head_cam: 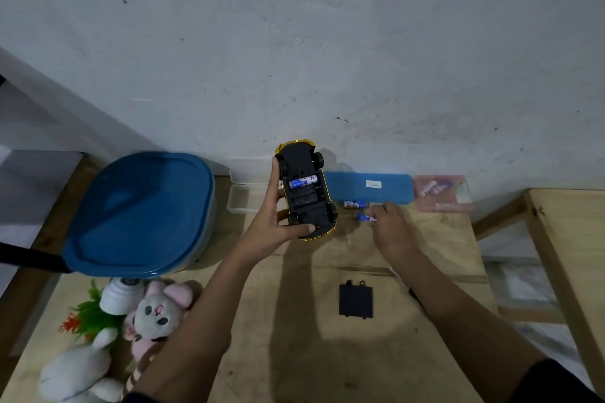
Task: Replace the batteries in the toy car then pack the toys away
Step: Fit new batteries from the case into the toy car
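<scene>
My left hand (273, 222) holds a yellow toy car (306, 190) upside down above the table, its black underside facing me. The battery bay is uncovered, with one blue battery (302, 181) seated in the far slot and the near slots bare. My right hand (391, 227) is down on the table to the right of the car, its fingertips closed on a blue battery (364, 216). Another blue battery (356, 204) lies just beyond it. The black battery cover (356, 300) lies flat on the wooden table (294, 353) nearer to me.
A large tub with a blue lid (140, 213) stands at the left. A clear plastic box (244, 195) sits behind the car. A blue case (368, 187) and a pink packet (442, 193) lie along the wall. Plush toys (154, 314) and a plastic plant (88, 314) crowd the near left corner.
</scene>
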Tool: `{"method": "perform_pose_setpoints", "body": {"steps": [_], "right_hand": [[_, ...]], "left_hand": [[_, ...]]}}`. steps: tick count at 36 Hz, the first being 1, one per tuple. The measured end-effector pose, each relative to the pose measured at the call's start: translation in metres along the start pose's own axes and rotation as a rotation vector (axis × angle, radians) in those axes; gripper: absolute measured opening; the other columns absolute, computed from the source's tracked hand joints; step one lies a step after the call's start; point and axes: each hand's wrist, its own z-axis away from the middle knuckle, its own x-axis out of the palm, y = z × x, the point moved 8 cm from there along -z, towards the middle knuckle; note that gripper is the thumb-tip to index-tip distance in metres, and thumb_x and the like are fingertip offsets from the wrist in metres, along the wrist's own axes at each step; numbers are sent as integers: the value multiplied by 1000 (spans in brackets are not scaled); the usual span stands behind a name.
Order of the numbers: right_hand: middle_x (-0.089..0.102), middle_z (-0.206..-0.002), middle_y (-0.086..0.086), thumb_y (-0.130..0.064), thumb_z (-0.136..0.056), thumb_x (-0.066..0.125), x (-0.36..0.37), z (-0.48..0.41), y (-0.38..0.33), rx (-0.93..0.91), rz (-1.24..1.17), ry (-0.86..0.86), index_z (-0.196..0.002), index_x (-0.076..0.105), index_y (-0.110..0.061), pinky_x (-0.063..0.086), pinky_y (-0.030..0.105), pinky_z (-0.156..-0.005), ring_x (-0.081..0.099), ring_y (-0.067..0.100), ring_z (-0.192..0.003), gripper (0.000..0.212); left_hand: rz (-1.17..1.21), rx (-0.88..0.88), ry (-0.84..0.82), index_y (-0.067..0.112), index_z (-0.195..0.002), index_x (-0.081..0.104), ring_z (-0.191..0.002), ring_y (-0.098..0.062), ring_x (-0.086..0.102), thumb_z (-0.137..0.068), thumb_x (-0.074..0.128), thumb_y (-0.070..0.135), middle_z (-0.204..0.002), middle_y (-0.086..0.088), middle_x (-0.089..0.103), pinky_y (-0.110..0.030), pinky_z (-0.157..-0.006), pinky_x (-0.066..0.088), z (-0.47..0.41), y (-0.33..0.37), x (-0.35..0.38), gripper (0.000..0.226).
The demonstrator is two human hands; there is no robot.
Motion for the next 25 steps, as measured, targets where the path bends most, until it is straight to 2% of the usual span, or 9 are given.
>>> {"method": "perform_pose_setpoints", "body": {"steps": [2,5,7,10,14,17,19,22,25], "right_hand": [[53,-113,16,-6,-94,46,-8,2,-2,-22,-111,27,-113,55,-7,38,33,-85,48,29,-106,21],[57,-87,7,-8,-94,49,-32,10,-17,-128,-467,43,-92,51,-17,48,38,-71,56,19,-79,9],[60,-83,5,-7,-91,55,-60,20,-33,-196,-715,64,-88,54,-21,54,32,-64,61,5,-68,15],[63,-89,9,-1,-87,60,-99,34,-55,-283,-944,121,-91,60,-14,54,21,-56,66,7,-70,14],[61,-90,1,-4,-81,67,-137,47,-81,-476,-781,249,-92,67,-11,57,26,-65,63,13,-84,12],[57,-81,5,-7,-75,70,-147,54,-103,-607,-548,306,-87,72,-9,54,25,-58,58,13,-67,13],[51,-77,1,-5,-73,69,-149,60,-115,-667,-452,317,-86,72,-6,52,25,-55,56,15,-58,13],[52,-77,1,-6,-74,69,-153,68,-125,-697,-380,344,-88,73,-10,49,24,-56,52,9,-58,16],[60,-81,2,-15,-75,68,-157,77,-131,-705,-323,391,-94,73,-13,52,28,-62,55,13,-73,20]], "left_hand": [[-7,18,1,51,-142,-9,-105,20,49,-75,73,-5,-132,25,34,-12,-85,47,0,6,3,120],[-23,41,2,59,-136,-9,-105,18,51,-76,74,-3,-134,19,35,-11,-82,48,2,15,7,119],[-33,50,0,61,-134,-9,-105,16,52,-76,74,-1,-133,16,36,-11,-82,48,3,22,10,119],[-49,71,-1,62,-133,-9,-105,15,53,-76,74,-1,-132,16,36,-11,-80,48,5,33,16,119],[-69,103,-22,56,-139,-12,-110,3,54,-76,75,1,-140,6,35,-16,-83,50,10,50,27,121],[-73,124,-35,55,-140,-11,-115,-10,54,-76,74,-2,-142,5,34,-26,-88,53,13,62,36,120],[-91,151,-29,56,-138,-10,-118,-14,54,-75,74,-3,-142,5,35,-27,-87,54,16,71,39,120],[-108,173,-31,55,-137,-11,-116,-10,55,-75,74,-3,-140,9,38,-25,-88,53,19,80,43,120],[-118,183,-38,50,-141,-12,-116,-2,53,-75,74,-3,-139,11,39,-24,-90,51,23,83,44,120]]}}
